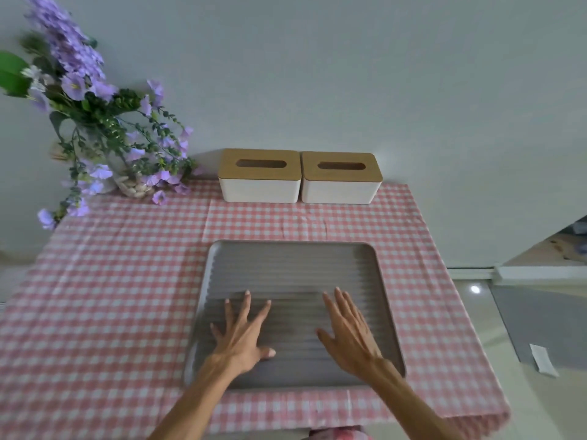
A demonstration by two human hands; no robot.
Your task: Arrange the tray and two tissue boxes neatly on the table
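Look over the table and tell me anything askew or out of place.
Nothing stands out. The two tissue boxes sit side by side, squared at the far edge by the wall. The grey tray lies flat and roughly square on the checked cloth, with both open hands over it.

A home, most likely a living or dining corner. Worktop point(127, 281) covered with a pink-and-white gingham cloth point(95, 312), pushed against a plain pale wall point(349, 74). Purple artificial flowers point(76, 84) in a clear vase point(133, 185) filled with pebbles at the far left corner. Two white tissue boxes point(259, 176) point(341, 178) with wooden lids side by side against the wall. Glossy tiled floor point(514, 392) on the right, with a grey mat point(546, 325) and a doorway threshold point(540, 273) beyond.
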